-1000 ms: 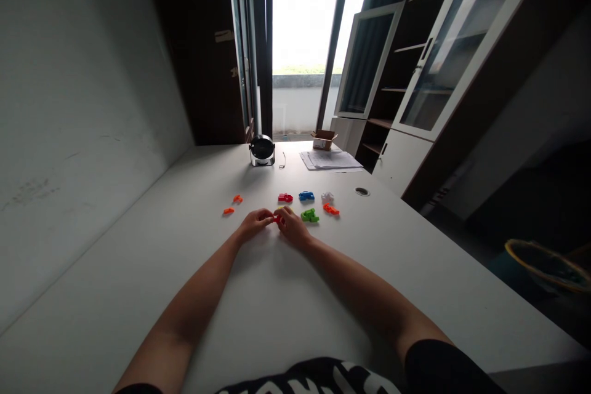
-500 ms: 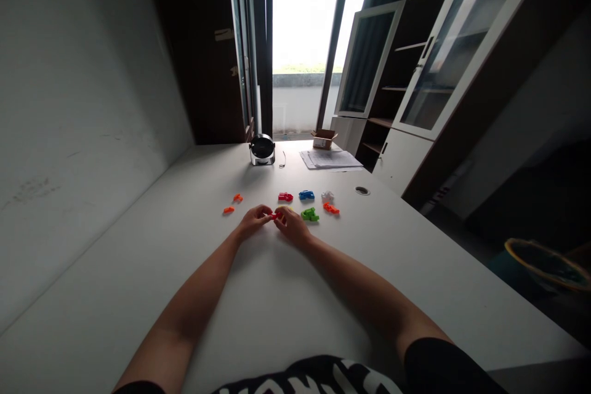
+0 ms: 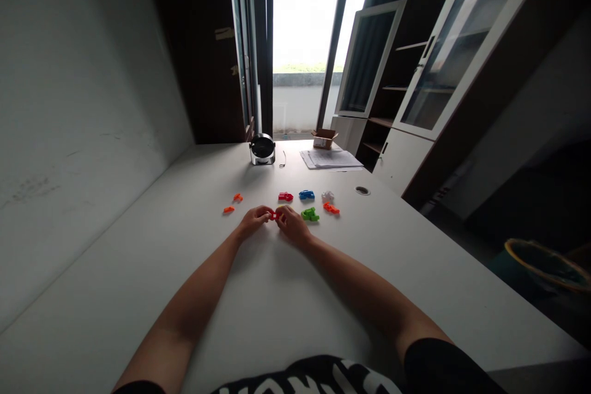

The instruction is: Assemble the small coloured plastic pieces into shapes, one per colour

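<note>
My left hand [image 3: 253, 221] and my right hand [image 3: 292, 225] meet over the white table [image 3: 138, 271], fingertips pinched together on a small red plastic piece [image 3: 276, 216] held between them. Just right of my right hand lies a green piece [image 3: 309, 215]. Beyond the hands lie a red piece [image 3: 285, 197], a blue piece [image 3: 306, 195], a white piece [image 3: 327, 196] and an orange piece [image 3: 331, 209]. Two small orange pieces [image 3: 233, 204] lie to the left of my left hand.
A small round fan [image 3: 262, 149] stands at the table's far end, with a stack of papers [image 3: 330, 159] and a little cardboard box [image 3: 322, 138] to its right. A cable hole [image 3: 362, 191] is set in the table. Glass-door cabinets [image 3: 415, 68] stand at the right.
Both hands stay together on the small red piece; the fingers have shifted only slightly. The loose pieces on the table have not moved.
</note>
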A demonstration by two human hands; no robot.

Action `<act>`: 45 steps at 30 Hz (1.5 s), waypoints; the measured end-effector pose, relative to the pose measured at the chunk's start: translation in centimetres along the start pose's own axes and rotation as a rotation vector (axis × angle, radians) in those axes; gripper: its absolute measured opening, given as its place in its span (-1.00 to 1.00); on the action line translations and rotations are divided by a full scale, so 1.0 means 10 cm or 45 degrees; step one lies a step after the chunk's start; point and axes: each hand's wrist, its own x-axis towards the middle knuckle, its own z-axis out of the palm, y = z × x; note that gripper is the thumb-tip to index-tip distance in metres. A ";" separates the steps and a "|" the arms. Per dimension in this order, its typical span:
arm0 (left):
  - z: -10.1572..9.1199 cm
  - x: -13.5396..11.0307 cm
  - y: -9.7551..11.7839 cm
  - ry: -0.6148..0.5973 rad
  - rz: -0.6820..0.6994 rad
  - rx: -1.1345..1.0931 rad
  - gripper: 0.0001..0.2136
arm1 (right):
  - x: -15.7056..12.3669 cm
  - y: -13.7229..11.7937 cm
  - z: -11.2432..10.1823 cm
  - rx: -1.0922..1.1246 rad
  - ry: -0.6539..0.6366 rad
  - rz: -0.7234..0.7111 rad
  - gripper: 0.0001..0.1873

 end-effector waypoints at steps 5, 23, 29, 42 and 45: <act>0.00 -0.02 0.00 -0.048 0.025 -0.052 -0.72 | 0.00 -0.02 -0.02 -0.006 -0.007 -0.009 -0.83; 0.01 -0.02 0.04 -0.023 0.054 -0.015 -0.71 | 0.00 -0.04 -0.03 0.043 -0.036 0.037 -0.75; 0.00 -0.03 0.03 0.007 0.038 0.043 -0.73 | 0.00 -0.03 -0.04 0.038 -0.040 0.020 -0.75; 0.01 -0.05 0.05 0.033 -0.009 0.091 -0.76 | 0.01 -0.04 -0.04 0.011 -0.074 0.007 -0.82; 0.00 -0.05 0.05 0.045 -0.016 0.079 -0.75 | 0.01 -0.03 -0.03 0.014 -0.068 0.022 -0.75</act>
